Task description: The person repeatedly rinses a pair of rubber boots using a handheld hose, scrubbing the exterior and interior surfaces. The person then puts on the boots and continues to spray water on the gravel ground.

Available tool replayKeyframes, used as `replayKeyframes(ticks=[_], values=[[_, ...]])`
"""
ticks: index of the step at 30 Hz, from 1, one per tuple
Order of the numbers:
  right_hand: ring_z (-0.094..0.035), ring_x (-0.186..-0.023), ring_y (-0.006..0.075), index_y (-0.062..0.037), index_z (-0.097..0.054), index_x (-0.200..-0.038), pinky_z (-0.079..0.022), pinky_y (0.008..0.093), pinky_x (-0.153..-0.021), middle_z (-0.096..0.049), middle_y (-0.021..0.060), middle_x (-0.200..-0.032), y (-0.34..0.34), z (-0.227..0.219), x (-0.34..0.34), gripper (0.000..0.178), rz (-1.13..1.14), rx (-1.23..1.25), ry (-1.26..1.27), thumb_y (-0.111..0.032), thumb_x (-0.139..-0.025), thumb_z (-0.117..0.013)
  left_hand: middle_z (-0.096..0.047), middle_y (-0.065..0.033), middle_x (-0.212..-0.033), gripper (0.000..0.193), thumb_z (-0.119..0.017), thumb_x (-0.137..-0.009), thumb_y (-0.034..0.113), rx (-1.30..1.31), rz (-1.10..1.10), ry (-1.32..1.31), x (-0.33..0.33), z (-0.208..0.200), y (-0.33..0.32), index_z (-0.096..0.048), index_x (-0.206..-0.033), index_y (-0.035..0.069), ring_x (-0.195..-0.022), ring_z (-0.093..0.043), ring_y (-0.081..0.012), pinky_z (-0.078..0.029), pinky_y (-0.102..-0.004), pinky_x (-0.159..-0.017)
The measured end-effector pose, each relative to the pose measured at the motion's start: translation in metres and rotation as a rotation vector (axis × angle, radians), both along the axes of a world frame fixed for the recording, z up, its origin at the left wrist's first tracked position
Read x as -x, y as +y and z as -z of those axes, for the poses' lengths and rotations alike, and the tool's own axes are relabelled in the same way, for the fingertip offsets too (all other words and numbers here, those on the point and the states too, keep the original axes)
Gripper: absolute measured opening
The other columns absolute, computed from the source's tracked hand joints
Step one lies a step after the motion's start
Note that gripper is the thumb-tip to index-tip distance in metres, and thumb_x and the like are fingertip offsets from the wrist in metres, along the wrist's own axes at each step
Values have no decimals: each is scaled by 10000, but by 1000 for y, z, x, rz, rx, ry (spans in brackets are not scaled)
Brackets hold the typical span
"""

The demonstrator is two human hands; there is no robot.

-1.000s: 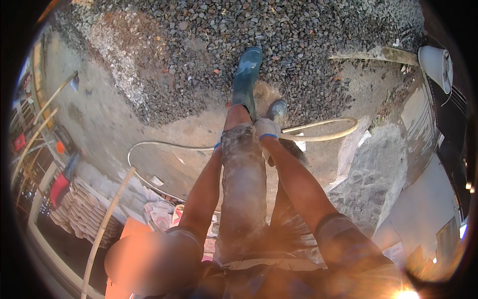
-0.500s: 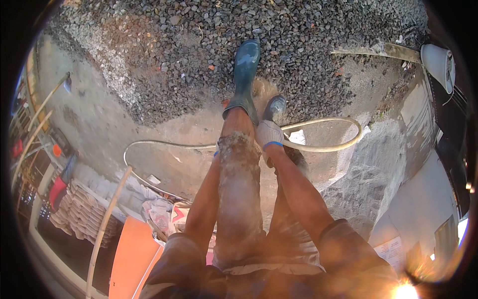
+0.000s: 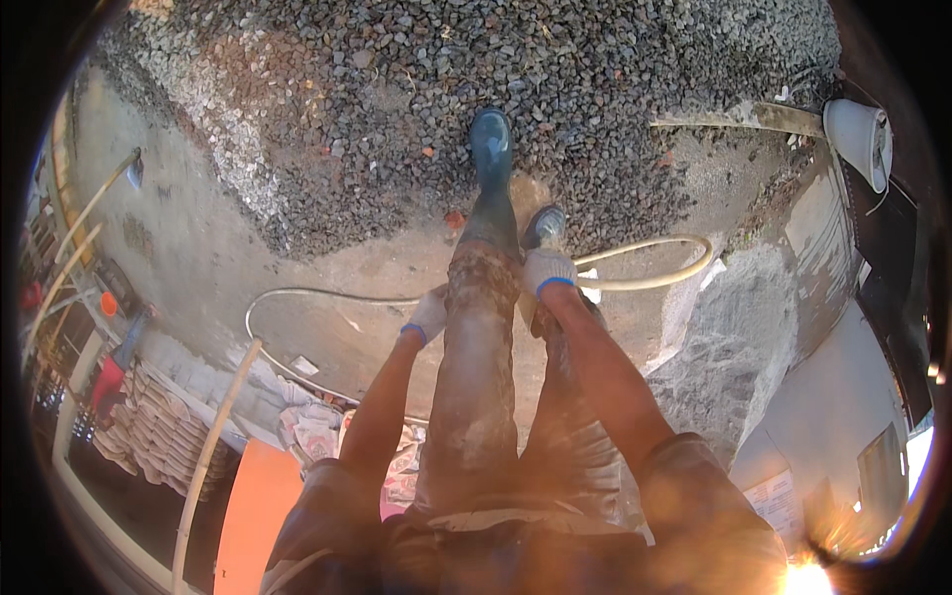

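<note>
My left leg is lifted forward in a dark green rubber boot (image 3: 491,154). Its mud-stained brown trouser leg (image 3: 474,347) reaches down to the boot's top. On the inner side of this leg, my right hand (image 3: 548,268), in a white knit glove with a blue cuff, is closed against the cloth near the boot top. My left hand (image 3: 428,313), gloved alike, touches the outer side of the same trouser leg; its fingertips are partly hidden there. The other boot (image 3: 545,228) shows beyond my right hand, on the ground.
Dark gravel (image 3: 377,129) spreads ahead over concrete. A pale hose (image 3: 674,263) loops behind my legs. At right lie a plank (image 3: 754,116), a white bucket (image 3: 859,139) and grey powder (image 3: 729,327). Stacked sacks (image 3: 164,431), a wooden pole (image 3: 216,436) and an orange panel (image 3: 256,506) stand left.
The trouser leg has slid down over the bare shin to the boot top. My left hand has come out from behind the leg. The raised boot sits lower in the view.
</note>
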State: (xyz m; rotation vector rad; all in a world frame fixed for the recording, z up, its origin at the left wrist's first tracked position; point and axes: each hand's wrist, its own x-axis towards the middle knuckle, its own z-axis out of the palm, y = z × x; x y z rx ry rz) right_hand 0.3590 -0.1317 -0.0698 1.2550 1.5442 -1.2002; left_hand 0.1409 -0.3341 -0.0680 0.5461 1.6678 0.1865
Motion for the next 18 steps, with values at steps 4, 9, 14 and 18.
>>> replayKeyframes(ticks=[4, 9, 14, 18], values=[[-747, -1123, 357, -124, -772, -1218, -574, 506, -981, -787, 160, -1183, 46, -16, -26, 480, -71, -85, 67, -521, -970, -667, -734, -92, -935, 436, -582, -1099, 417, 263, -436, 5, 41, -32, 27, -682, -1128, -6, -848, -724, -211, -603, -339, -782], [-734, -1084, 400, -218, -742, -1220, -574, 520, -946, -777, 163, -1158, 61, -75, -71, 317, 71, -262, 177, -418, -1026, -591, -714, -94, -927, 414, -603, -1097, 424, 164, -719, 75, 82, -91, 6, -664, -1110, 14, -801, -707, -188, -610, -338, -742], [-708, -1082, 412, -204, -712, -1207, -554, 510, -934, -753, 168, -1169, 60, -161, -117, 249, 295, -376, 413, -335, -1059, -560, -714, -103, -985, 442, -608, -1098, 431, 36, -635, 20, 86, -191, 25, -662, -1150, -4, -878, -713, -184, -611, -327, -815], [-720, -1076, 386, -194, -709, -1225, -552, 474, -920, -760, 144, -1150, 66, -226, -143, 230, 429, -378, 408, -297, -1056, -592, -719, -120, -1023, 467, -593, -1105, 419, -17, -540, 66, 78, -240, 20, -664, -1182, -36, -923, -714, -190, -606, -329, -848]])
